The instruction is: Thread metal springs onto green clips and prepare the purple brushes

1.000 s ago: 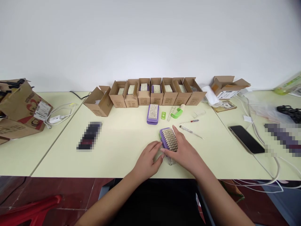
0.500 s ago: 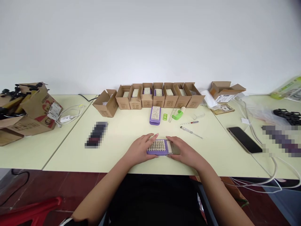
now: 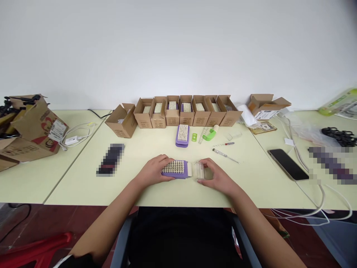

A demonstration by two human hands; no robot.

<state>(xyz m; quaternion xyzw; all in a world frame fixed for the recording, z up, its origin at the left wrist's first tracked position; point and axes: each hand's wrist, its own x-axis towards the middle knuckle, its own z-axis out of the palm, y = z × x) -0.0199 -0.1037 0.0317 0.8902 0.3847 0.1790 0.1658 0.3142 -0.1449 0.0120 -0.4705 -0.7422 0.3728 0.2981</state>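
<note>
Purple scrubbing brush (image 3: 175, 175) lying flat on the table (image 3: 245, 188) at lower centre of the frame, bristles up, long axis running left to right. Left hand (image 3: 153, 171) is nearer the brush: its grip closes over the brush's left end, with fingers curled onto the bristles. Right hand (image 3: 218, 178) lies just beyond the brush's pale right end, its grip pinching a clear plastic piece (image 3: 199, 170) between thumb and fingers. A narrow gap separates this piece from the brush.

Second purple brush (image 3: 182, 144), upper centre of the table, lies bristles up, long axis pointing away from the person. To its right lie a green plastic tab (image 3: 194, 137), a coiled spring (image 3: 202, 134), a green-and-white part (image 3: 209, 135) and two screwdrivers (image 3: 225, 155). Open cardboard boxes (image 3: 173, 120) stand in a row behind them; most show pale bristle rows inside. Contents of the leftmost box (image 3: 122, 123) and the rightmost box (image 3: 230, 119) cannot be made out. Smartphone (image 3: 287, 164) lies at right.
</note>
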